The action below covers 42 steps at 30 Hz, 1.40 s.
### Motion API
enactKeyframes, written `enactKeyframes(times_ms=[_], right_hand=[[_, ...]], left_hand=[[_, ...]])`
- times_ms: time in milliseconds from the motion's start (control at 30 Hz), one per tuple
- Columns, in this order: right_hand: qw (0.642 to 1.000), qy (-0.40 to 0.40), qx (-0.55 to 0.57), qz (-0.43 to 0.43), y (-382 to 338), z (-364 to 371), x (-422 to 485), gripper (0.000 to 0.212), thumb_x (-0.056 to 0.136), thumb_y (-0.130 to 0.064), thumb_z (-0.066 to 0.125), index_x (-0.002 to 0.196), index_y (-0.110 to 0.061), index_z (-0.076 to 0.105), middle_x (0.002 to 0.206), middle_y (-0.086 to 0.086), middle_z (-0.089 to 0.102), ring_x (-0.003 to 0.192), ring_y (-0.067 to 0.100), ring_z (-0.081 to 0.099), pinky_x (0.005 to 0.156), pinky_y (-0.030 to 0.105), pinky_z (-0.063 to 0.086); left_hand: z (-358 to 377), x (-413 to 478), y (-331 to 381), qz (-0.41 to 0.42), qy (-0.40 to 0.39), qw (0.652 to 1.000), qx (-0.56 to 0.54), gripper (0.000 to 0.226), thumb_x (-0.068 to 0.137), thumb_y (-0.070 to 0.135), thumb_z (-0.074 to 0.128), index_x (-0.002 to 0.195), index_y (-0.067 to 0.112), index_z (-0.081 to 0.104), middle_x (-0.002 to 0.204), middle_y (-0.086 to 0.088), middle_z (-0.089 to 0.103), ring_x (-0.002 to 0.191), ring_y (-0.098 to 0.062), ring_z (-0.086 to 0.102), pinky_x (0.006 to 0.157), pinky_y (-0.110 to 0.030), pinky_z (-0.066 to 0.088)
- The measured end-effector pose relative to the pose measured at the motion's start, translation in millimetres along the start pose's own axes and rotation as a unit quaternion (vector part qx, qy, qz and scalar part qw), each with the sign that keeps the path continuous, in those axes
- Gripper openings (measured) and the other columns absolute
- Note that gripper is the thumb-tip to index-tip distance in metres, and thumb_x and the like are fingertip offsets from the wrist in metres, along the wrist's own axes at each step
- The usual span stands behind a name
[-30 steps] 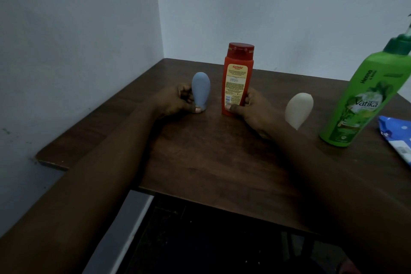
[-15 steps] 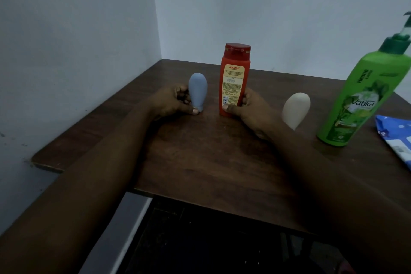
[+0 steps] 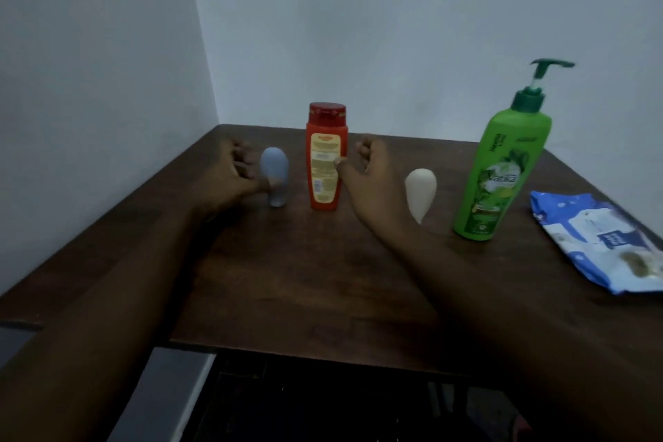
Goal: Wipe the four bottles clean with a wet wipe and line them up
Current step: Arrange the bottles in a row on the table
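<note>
Four bottles stand in a row on the dark wooden table [image 3: 323, 280]. From the left they are a small blue bottle [image 3: 274, 169], a red bottle [image 3: 325, 158] with a yellow label, a small cream bottle [image 3: 420, 190] and a tall green pump bottle [image 3: 502, 169]. My left hand [image 3: 233, 172] is just left of the blue bottle, fingers loosely curled and off it, thumb at its lower part, blurred. My right hand [image 3: 371, 169] is right of the red bottle; only the thumb tip touches its side, the fingers curl away.
A blue-and-white pack of wet wipes [image 3: 595, 240] lies at the table's right edge. Walls close the table in on the left and at the back. The table's front edge runs across the lower part of the view, with dark floor below it.
Both hands have let go: the left fingers came off the blue bottle and the right fingers came off the red one. The view tilted upward, showing the whole pump bottle.
</note>
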State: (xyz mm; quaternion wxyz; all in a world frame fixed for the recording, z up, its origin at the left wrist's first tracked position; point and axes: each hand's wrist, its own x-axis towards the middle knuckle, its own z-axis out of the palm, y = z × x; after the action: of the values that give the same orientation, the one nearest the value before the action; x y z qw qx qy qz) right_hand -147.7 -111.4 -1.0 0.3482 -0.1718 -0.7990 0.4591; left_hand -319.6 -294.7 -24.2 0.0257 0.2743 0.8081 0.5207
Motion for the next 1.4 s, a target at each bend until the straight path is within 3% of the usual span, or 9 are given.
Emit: enactKeyframes(times_ms=[133,200,267,300,400,567,733,1033,1400], right_hand=[[0.908,0.236,0.124,-0.322,-48,-91,-22,0.024,0.096,0.003,0.058,0.119,-0.005,0.053,0.110,0.019,0.063,0.102,0.029,0.065,0.089,0.036,0.054],[0.870,0.329,0.118,-0.347,-39,-141,-21,0.031,0.093,0.003,0.062,0.119,-0.003,0.047,0.114,0.029,0.055,0.101,0.036,0.059,0.084,0.040,0.050],[0.892,0.378,0.074,-0.236,-9,-175,-21,0.050,0.090,-0.015,0.070,0.130,-0.004,0.042,0.127,0.022,0.052,0.108,0.027,0.057,0.086,0.039,0.049],[0.913,0.366,0.054,-0.171,11,-186,-21,0.061,0.089,-0.027,0.072,0.136,-0.007,0.038,0.132,0.016,0.051,0.113,0.023,0.056,0.092,0.038,0.049],[0.971,0.239,0.028,0.007,60,-207,-26,0.089,0.080,-0.053,0.076,0.149,-0.023,0.028,0.141,0.006,0.048,0.127,0.019,0.051,0.108,0.045,0.046],[0.979,0.014,0.083,0.186,91,-212,-13,0.096,0.072,-0.019,0.086,0.152,-0.020,0.032,0.132,0.004,0.063,0.105,0.016,0.067,0.100,0.050,0.050],[0.975,-0.084,0.091,0.183,105,-199,5,0.064,0.062,-0.017,0.086,0.122,-0.015,0.064,0.111,0.003,0.076,0.106,0.026,0.072,0.092,0.046,0.057],[0.972,-0.172,0.045,0.151,96,-149,43,0.044,0.073,-0.014,0.087,0.112,-0.020,0.068,0.106,0.000,0.078,0.096,0.020,0.072,0.074,0.035,0.056],[0.972,-0.181,0.079,0.126,107,-150,32,0.049,0.078,-0.002,0.080,0.124,-0.014,0.064,0.114,-0.004,0.076,0.105,0.010,0.071,0.084,0.019,0.057]], left_hand=[[4,-31,71,0.220,0.259,0.937,-0.080,0.035,0.103,0.034,0.061,0.078,0.031,0.037,0.069,0.005,0.038,0.057,0.001,0.040,0.058,-0.019,0.037],[33,-52,112,0.233,0.215,0.945,-0.077,0.034,0.105,0.027,0.060,0.075,0.026,0.045,0.068,0.004,0.046,0.061,0.002,0.049,0.059,-0.014,0.040],[77,-70,134,0.164,0.069,0.980,-0.086,0.020,0.100,0.030,0.067,0.085,0.021,0.058,0.082,0.004,0.063,0.079,-0.002,0.063,0.069,-0.019,0.052],[101,-75,137,0.119,-0.005,0.988,-0.101,0.014,0.096,0.033,0.073,0.097,0.022,0.064,0.096,0.006,0.068,0.093,-0.005,0.067,0.077,-0.021,0.055],[159,-72,126,0.014,-0.132,0.988,-0.081,0.071,0.083,0.034,0.086,0.144,0.022,0.051,0.147,0.004,0.055,0.134,-0.014,0.053,0.101,-0.029,0.046],[188,-51,115,-0.056,-0.176,0.981,-0.052,0.093,0.070,0.027,0.095,0.148,0.019,0.044,0.152,-0.003,0.053,0.136,-0.026,0.053,0.106,-0.043,0.051],[196,-38,108,-0.059,-0.201,0.974,-0.082,0.078,0.076,0.014,0.092,0.143,0.010,0.053,0.137,-0.012,0.065,0.100,-0.029,0.074,0.087,-0.047,0.065],[180,-15,85,-0.054,-0.153,0.984,-0.073,0.065,0.083,0.011,0.087,0.140,0.007,0.056,0.122,-0.014,0.071,0.065,-0.016,0.069,0.069,-0.032,0.062],[181,-10,77,-0.057,-0.158,0.982,-0.082,0.064,0.085,0.008,0.084,0.142,0.008,0.056,0.125,-0.012,0.069,0.060,-0.013,0.064,0.061,-0.027,0.058]])
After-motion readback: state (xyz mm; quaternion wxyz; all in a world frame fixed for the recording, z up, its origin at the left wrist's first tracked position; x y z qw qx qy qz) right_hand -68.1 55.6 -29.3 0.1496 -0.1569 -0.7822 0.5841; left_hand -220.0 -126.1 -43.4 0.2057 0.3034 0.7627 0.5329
